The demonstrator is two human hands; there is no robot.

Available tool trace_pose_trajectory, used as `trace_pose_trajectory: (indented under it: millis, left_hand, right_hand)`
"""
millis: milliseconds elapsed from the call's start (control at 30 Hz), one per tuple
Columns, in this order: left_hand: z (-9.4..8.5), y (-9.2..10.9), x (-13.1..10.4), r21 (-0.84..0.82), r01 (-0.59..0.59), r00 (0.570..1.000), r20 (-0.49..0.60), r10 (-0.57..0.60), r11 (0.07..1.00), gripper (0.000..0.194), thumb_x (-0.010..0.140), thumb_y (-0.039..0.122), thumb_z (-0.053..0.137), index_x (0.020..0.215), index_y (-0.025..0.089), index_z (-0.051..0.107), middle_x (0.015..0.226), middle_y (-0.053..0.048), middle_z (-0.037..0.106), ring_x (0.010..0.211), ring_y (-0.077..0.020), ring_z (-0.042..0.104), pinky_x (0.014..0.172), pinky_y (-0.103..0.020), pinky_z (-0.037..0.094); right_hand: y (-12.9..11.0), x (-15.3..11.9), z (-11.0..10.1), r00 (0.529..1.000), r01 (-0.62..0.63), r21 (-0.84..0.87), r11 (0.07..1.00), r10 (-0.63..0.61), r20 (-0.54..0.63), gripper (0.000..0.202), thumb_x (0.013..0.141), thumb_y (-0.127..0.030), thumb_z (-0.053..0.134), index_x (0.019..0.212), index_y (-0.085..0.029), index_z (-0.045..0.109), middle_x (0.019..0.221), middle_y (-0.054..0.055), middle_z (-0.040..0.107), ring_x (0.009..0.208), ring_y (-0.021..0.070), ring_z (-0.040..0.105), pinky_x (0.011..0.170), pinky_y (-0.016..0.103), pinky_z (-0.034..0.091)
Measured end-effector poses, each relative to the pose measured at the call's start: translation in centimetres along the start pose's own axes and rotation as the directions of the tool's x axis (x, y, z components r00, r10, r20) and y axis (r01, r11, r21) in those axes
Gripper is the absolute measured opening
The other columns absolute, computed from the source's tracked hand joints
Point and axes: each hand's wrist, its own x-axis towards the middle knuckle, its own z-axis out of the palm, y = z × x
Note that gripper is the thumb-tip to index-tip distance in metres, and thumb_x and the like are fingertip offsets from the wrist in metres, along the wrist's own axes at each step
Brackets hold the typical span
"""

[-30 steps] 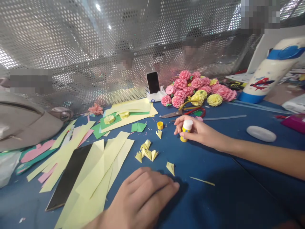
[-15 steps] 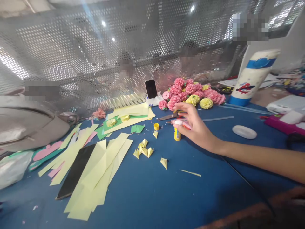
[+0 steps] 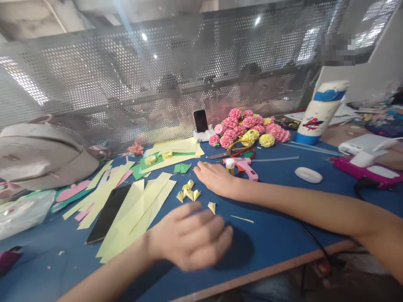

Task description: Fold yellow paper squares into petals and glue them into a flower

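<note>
In the head view, the right hand's [image 3: 215, 178] fingers bunch together at a yellow cap [image 3: 205, 163], their grip hidden, with the glue stick [image 3: 230, 164] upright behind the wrist. The left hand [image 3: 195, 237] curls its fingers loosely, palm contents unclear, folded yellow pieces [image 3: 189, 193] just beyond them.

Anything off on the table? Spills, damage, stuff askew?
No spill or damage visible. Mildly odd: the glue stick stands with its white end exposed, so it looks uncapped. Yellow paper strips lie askew, partly over a flat black device. A thin yellow sliver lies loose, probably an offcut.
</note>
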Motion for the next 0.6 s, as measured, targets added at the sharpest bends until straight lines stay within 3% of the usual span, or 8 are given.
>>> trace_pose_trajectory:
  millis: [67,133,200,267,333,433,500,600]
  left_hand:
    - [0.3,-2.3,1.4,0.052,0.151,0.988,0.004,-0.151,0.987,0.027,0.098,0.01,0.041,0.118,0.015,0.058,0.103,-0.008,0.069,0.095,-0.0189,0.062,0.087,-0.034,0.051]
    - [0.5,-3.6,1.3,0.125,0.321,0.944,0.038,-0.328,0.939,0.031,0.095,0.007,0.04,0.119,0.016,0.056,0.107,-0.01,0.068,0.095,-0.0204,0.063,0.084,-0.035,0.051]
    - [0.3,-4.2,0.1,0.224,0.476,0.864,0.062,-0.5,0.851,0.031,0.096,0.009,0.04,0.122,0.018,0.054,0.115,-0.012,0.064,0.103,-0.0234,0.063,0.087,-0.038,0.052]
    - [-0.2,-4.7,-1.8,0.336,0.603,0.752,0.066,-0.656,0.724,0.032,0.1,0.016,0.037,0.128,0.014,0.052,0.126,-0.02,0.058,0.113,-0.0313,0.06,0.094,-0.05,0.05]
    - [-1.1,-5.0,-4.0,0.432,0.662,0.649,0.077,-0.757,0.612,0.041,0.103,0.031,0.037,0.136,0.009,0.049,0.138,-0.028,0.048,0.124,-0.0432,0.053,0.098,-0.066,0.043]
    - [-2.5,-4.9,-7.3,0.523,0.707,0.509,0.091,-0.856,0.476,0.064,0.103,0.053,0.03,0.146,0.006,0.04,0.145,-0.036,0.038,0.127,-0.0571,0.047,0.085,-0.079,0.042]
    - [-3.1,-4.4,-8.9,0.548,0.721,0.448,0.096,-0.889,0.423,0.067,0.103,0.056,0.025,0.149,0.009,0.037,0.146,-0.036,0.039,0.129,-0.0574,0.045,0.08,-0.075,0.048]
    - [-3.5,-3.8,-10.4,0.555,0.732,0.404,0.114,-0.908,0.395,0.065,0.103,0.056,0.02,0.151,0.015,0.036,0.142,-0.032,0.046,0.13,-0.0508,0.049,0.083,-0.067,0.053]
  right_hand:
    - [0.3,0.9,0.7,1.0,0.006,0.01,1.0,-0.006,0.011,0.033,0.099,-0.036,0.062,0.126,-0.016,0.059,0.124,0.009,0.062,0.104,0.0222,0.065,0.087,0.042,0.058]
    - [0.7,0.9,1.0,0.999,0.031,0.026,0.999,-0.031,0.01,0.033,0.099,-0.035,0.062,0.125,-0.016,0.059,0.123,0.009,0.062,0.103,0.022,0.065,0.087,0.042,0.058]
    - [1.0,0.2,0.9,0.998,0.066,0.04,0.997,-0.065,-0.013,0.032,0.099,-0.035,0.062,0.124,-0.016,0.059,0.122,0.009,0.062,0.102,0.0215,0.065,0.086,0.041,0.058]
    - [1.2,-0.8,0.7,0.994,0.105,0.052,0.993,-0.103,-0.04,0.028,0.099,-0.032,0.062,0.121,-0.015,0.06,0.118,0.008,0.063,0.097,0.0198,0.065,0.081,0.038,0.058]
    - [1.3,-1.8,0.5,0.988,0.145,0.064,0.987,-0.14,-0.068,0.017,0.098,-0.011,0.054,0.114,-0.014,0.06,0.114,0.008,0.062,0.089,0.0173,0.064,0.071,0.03,0.055]
    - [1.4,-2.6,0.7,0.978,0.19,0.084,0.978,-0.181,-0.108,0.029,0.091,0.006,0.042,0.105,-0.014,0.058,0.11,0.009,0.06,0.087,0.017,0.062,0.061,0.026,0.046]
    - [1.5,-2.6,1.1,0.972,0.21,0.094,0.973,-0.198,-0.126,0.031,0.089,0.008,0.04,0.101,-0.014,0.058,0.107,0.009,0.059,0.087,0.0172,0.061,0.06,0.026,0.042]
    - [1.5,-2.3,1.7,0.966,0.23,0.102,0.968,-0.214,-0.144,0.029,0.089,0.007,0.04,0.1,-0.014,0.058,0.105,0.009,0.059,0.085,0.0172,0.061,0.061,0.026,0.041]
